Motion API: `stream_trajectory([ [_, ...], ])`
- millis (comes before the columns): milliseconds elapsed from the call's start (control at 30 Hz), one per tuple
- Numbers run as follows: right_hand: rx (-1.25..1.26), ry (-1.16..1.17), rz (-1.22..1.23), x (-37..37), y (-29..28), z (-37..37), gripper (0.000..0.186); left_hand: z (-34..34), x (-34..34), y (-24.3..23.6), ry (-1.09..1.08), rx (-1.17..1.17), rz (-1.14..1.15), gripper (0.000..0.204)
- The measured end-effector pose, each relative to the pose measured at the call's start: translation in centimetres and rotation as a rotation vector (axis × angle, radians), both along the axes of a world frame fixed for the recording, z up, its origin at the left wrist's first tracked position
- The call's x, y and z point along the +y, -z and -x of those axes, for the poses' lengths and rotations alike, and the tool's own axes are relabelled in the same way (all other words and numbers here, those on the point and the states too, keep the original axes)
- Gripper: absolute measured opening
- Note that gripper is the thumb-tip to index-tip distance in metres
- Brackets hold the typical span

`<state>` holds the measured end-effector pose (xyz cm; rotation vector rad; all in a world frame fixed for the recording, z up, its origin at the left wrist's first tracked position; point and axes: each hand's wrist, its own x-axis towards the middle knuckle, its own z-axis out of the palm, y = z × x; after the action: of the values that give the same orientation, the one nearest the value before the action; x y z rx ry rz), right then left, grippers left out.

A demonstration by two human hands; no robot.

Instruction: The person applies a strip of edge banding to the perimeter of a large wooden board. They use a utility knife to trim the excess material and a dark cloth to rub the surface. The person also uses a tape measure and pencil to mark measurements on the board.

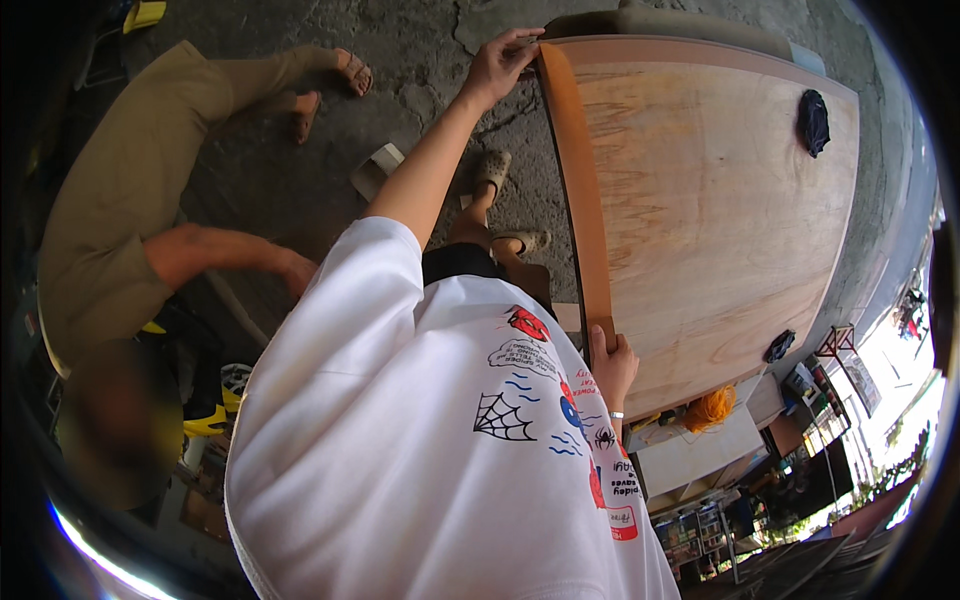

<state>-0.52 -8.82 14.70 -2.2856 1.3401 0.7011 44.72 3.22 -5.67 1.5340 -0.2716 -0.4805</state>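
Edging the panel [720, 230], the brown strip [583, 180] runs between left grip [496, 73] and right grip [615, 369], both half-curled; whether clasping, I cannot tell.

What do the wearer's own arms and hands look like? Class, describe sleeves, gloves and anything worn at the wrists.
The left arm comes out of a loose, short white sleeve and is bare from there down. The left hand and right hand wear no gloves. A thin, light band circles the right wrist; the right sleeve cannot be made out.
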Motion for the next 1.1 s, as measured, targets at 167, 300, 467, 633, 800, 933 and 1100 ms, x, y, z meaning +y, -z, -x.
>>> stream_trajectory([
  [167, -0.037, -0.039, 0.048, 0.0, 0.4, 0.3, 0.060, -1.0, 0.6, -0.9, -0.068, -0.430, -0.133, 0.020],
  [300, -0.101, 0.002, 0.026, 0.0, 0.2, 0.4, 0.059, -1.7, 1.0, -2.0, 0.013, -0.466, -0.299, 0.017],
  [467, -0.112, 0.072, -0.008, -0.3, -0.1, 0.5, 0.056, -2.5, 0.9, -3.6, 0.120, -0.468, -0.403, 0.016],
  [633, -0.116, 0.023, 0.005, -1.0, 0.2, 1.3, 0.055, -3.4, 1.1, -3.1, 0.156, -0.636, -0.394, 0.015],
  [800, -0.162, 0.014, 0.015, -1.1, 0.1, 1.1, 0.057, -3.5, 0.9, -3.2, 0.181, -0.532, -0.382, 0.014],
  [933, -0.171, 0.012, -0.007, -1.3, 0.1, 1.1, 0.057, -5.9, 1.2, -2.1, 0.333, -0.597, -0.425, 0.014],
  [1100, -0.205, 0.042, -0.013, -1.5, -0.3, 1.2, 0.056, -6.5, 0.3, -3.5, 0.356, -0.304, -0.393, 0.012],
])
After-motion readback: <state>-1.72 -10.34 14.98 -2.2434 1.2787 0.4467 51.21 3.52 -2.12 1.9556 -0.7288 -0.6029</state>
